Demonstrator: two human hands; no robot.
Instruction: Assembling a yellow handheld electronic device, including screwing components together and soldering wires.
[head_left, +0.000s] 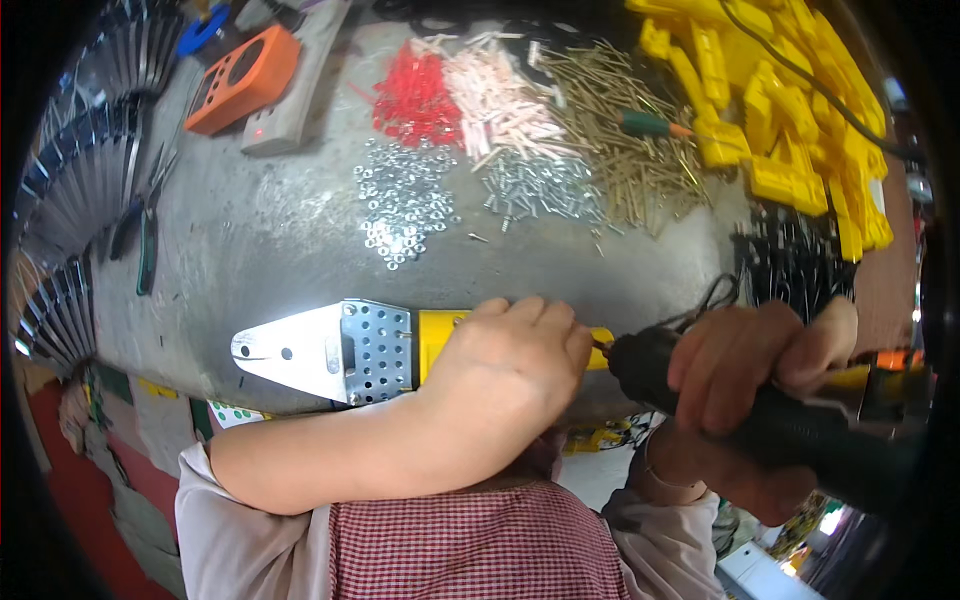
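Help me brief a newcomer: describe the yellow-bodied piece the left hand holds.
On the broad grey worktop, look along the near edge to the bare left hand. It grasps a yellow-bodied piece whose perforated silver plate and flat, pale, tapering tip point left. That holed, pointed front sets it apart from the loose yellow parts heaped upper right.

A person wearing a finely checked red-and-white bib [470, 545] at six o'clock; a loose, pale beige-grey left sleeve [255, 535] at seven; a matching right sleeve [665, 540] at five.
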